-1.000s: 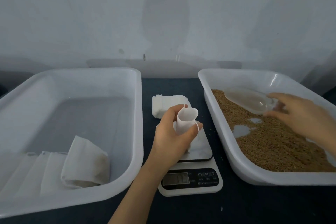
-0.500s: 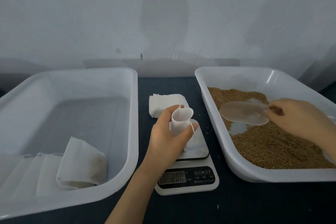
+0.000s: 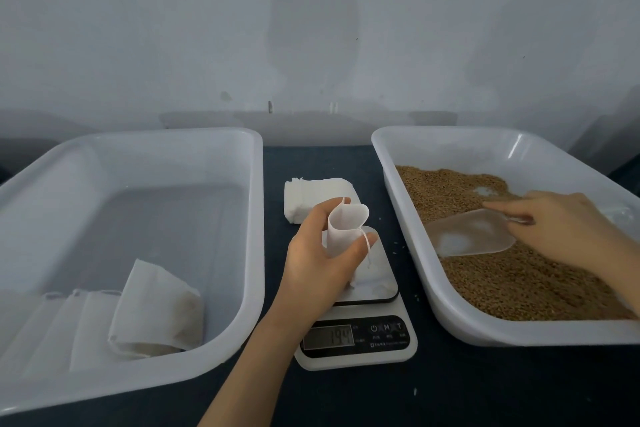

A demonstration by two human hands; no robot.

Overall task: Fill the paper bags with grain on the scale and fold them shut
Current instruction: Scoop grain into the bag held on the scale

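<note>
**Station status: bag held on scale, scoop lowered to grain**

1. Left hand (image 3: 322,260): fingers and thumb curl round the paper bag (image 3: 346,230) and hold it upright with its mouth open. The bag stands on the platform of the scale (image 3: 360,354), its drawstring hanging over the thumb. This grip and position match the frame half a second earlier.

2. Right hand (image 3: 561,222): grips the handle of the translucent scoop (image 3: 471,234), index finger extended along its top. Half a second earlier the scoop is held level above the grain (image 3: 502,284), further toward the back of the tray. It now lies lower and nearer, mouth toward the tray's left wall, its lip touching the grain. No grain is visible inside it.

3. Scale display (image 3: 329,336): reads 194. The digits differ from those of the earlier frame, which are too blurred to read with certainty.

4. Right tray (image 3: 485,331): holds the grain, with a bare patch of floor near the back.

5. Left tray (image 3: 256,253): holds filled bags (image 3: 156,312) in its near corner, unchanged.

6. A stack of empty bags (image 3: 311,196) lies on the dark desk (image 3: 346,399) just behind the scale, between the two trays.
</note>
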